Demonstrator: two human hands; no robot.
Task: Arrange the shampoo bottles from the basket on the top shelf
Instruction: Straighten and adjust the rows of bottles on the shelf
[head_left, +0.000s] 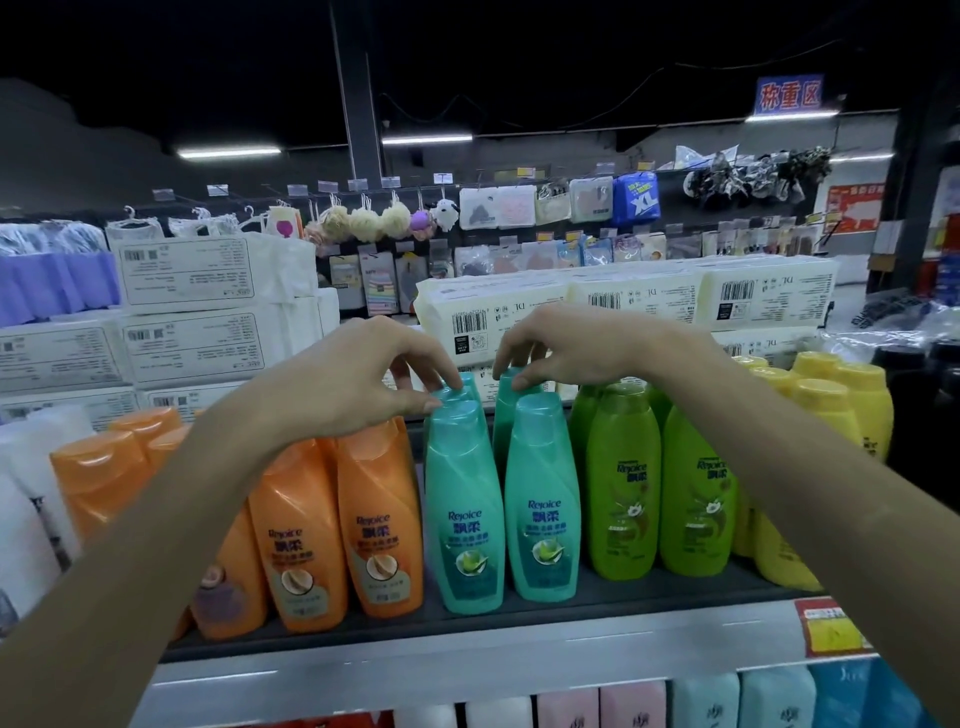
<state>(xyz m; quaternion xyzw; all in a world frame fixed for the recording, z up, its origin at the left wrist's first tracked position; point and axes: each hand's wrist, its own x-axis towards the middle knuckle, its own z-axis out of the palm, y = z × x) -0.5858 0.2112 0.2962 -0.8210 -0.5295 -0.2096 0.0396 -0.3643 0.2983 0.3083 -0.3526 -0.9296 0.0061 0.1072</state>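
Nearing completion, by the look of it: top shelf (519, 621) is being filled w/ colour-sorted rows, orange bottles (306, 530) at 9 o'clock, teal bottles (465, 509) centre, green bottles (623, 488) at 3, yellow bottles (852, 400) beyond. Caps of the rear teal pair are being pinched: left hand (358, 374) fingers narrowed on one cap, right hand (566, 348) on the other; firm grip vs. nudge can't be told. Basket is not being shown, so remaining qty is unknown. Tissue packs (488, 312) are being stacked close behind at 12 o'clock, limiting depth; neighbouring rows are touching.
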